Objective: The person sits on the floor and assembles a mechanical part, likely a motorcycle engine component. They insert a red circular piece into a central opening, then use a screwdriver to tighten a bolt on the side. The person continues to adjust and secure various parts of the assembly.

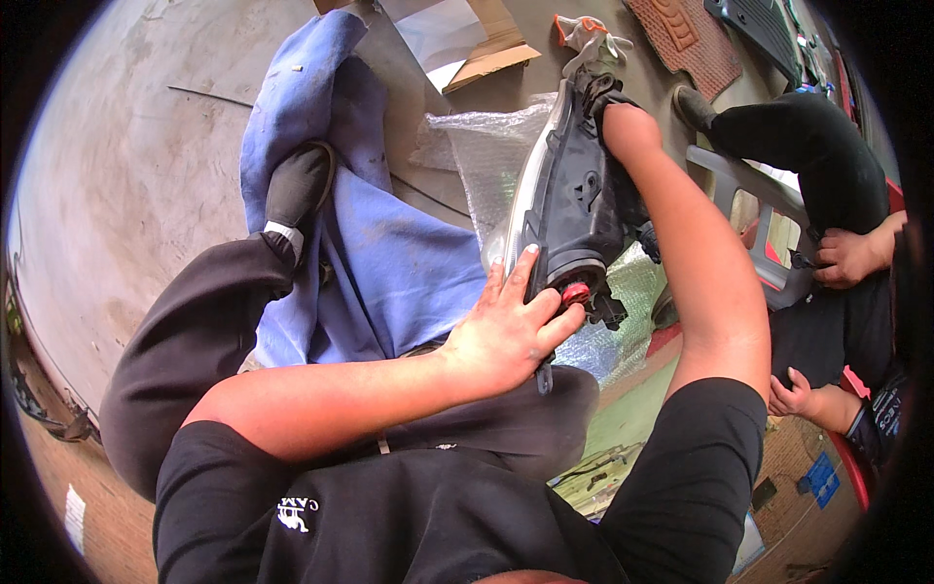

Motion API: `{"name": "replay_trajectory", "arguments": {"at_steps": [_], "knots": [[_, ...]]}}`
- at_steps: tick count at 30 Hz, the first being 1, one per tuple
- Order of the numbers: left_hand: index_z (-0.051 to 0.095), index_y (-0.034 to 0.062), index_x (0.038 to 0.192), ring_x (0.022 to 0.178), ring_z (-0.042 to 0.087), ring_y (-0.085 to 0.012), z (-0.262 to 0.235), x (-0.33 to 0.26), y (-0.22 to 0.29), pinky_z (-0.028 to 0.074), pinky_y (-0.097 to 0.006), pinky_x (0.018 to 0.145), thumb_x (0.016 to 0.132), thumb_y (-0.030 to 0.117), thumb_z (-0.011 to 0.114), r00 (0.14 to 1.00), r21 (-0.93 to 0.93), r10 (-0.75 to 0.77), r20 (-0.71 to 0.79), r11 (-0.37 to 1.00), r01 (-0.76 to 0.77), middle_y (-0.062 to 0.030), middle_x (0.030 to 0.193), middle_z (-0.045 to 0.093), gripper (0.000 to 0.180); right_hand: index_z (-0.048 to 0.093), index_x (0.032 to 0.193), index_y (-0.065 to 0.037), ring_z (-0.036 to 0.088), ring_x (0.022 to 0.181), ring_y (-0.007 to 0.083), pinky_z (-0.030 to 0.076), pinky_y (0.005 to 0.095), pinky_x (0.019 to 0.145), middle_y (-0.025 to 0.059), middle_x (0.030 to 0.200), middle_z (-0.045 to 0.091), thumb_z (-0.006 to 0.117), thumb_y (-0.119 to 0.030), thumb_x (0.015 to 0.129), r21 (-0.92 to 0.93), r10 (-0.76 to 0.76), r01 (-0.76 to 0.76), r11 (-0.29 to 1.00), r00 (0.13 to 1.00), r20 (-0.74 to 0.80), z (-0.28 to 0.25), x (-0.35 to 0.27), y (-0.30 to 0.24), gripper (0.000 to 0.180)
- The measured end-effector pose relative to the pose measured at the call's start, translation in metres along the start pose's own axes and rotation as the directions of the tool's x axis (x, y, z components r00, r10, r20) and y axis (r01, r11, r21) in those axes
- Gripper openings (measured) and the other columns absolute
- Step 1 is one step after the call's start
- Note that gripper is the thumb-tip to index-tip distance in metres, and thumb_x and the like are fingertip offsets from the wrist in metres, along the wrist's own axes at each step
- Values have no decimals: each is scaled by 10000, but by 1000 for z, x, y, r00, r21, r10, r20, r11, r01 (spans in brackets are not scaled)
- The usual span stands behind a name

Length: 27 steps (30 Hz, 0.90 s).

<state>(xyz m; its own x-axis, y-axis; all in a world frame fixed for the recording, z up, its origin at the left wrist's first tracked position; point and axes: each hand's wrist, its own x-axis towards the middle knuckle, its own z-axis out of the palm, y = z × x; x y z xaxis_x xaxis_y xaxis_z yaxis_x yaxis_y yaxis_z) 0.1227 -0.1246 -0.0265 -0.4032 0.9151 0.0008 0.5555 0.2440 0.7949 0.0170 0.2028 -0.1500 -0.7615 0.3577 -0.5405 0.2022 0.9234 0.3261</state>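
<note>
In the head view, a car headlamp unit (pixel 569 209) with a black plastic back housing and a clear front lens stands roughly upright above the person's lap, its long side running from the lap up toward the top of the frame. The left hand (pixel 501 331) lies against the lower end of the housing. Its fingers (pixel 520 277) are spread apart and pressed flat on the black plastic, the index tip reaching up along the lens edge, and the thumb rests beside a small red cap (pixel 576 291) that sticks out of the housing's bottom corner. The cap sits just past the fingertips, touching or nearly touching them; which cannot be told.

The right hand (pixel 630 131) reaches to the upper end of the housing. Its fingers go behind the black plastic and are hidden, so whether they are clamped or loose cannot be told.

A blue cloth (pixel 375 248) covers the person's left leg and spreads over the concrete floor (pixel 126 165). Clear bubble wrap (pixel 482 146) lies under and behind the headlamp unit. A piece of cardboard (pixel 491 49) lies near the floor's far edge, with a rust-coloured mat (pixel 686 39) to its right. At the right edge, another person's hands (pixel 846 258) rest on a grey plastic part (pixel 754 209).
</note>
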Motion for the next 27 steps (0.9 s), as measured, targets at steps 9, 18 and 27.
{"name": "replay_trajectory", "arguments": {"at_steps": [9, 18, 27], "knots": [[538, 143, 1315, 1286, 386, -554, 1, 2, 3, 348, -714, 1028, 841, 154, 576, 1000, -4, -1, -14, 1000, 1, -174, 1096, 498, 476, 718, 1108, -50, 658, 1112, 349, 521, 452, 936, 187, 1200, 677, 484, -111, 914, 173, 179, -187, 967, 982, 58, -5, -1, -1, 310], [536, 136, 1317, 1307, 367, -555, -1, 4, 2, 341, -710, 1036, 856, 160, 557, 1000, 8, 6, -2, 1000, -6, -179, 1108, 491, 462, 701, 1036, -8, 658, 1049, 383, 518, 467, 909, 226, 1108, 687, 636, -321, 906, 236, 231, -243, 941, 970, 78, 13, 9, 20, 344], [537, 125, 1321, 1313, 361, -562, 1, 1, 5, 327, -716, 1041, 867, 167, 541, 996, 4, 4, 85, 1000, -5, -191, 1143, 499, 456, 692, 1047, -7, 643, 1062, 406, 506, 481, 924, 237, 1116, 678, 571, -297, 913, 210, 201, -213, 954, 976, 79, 9, -7, 16, 341]]}}
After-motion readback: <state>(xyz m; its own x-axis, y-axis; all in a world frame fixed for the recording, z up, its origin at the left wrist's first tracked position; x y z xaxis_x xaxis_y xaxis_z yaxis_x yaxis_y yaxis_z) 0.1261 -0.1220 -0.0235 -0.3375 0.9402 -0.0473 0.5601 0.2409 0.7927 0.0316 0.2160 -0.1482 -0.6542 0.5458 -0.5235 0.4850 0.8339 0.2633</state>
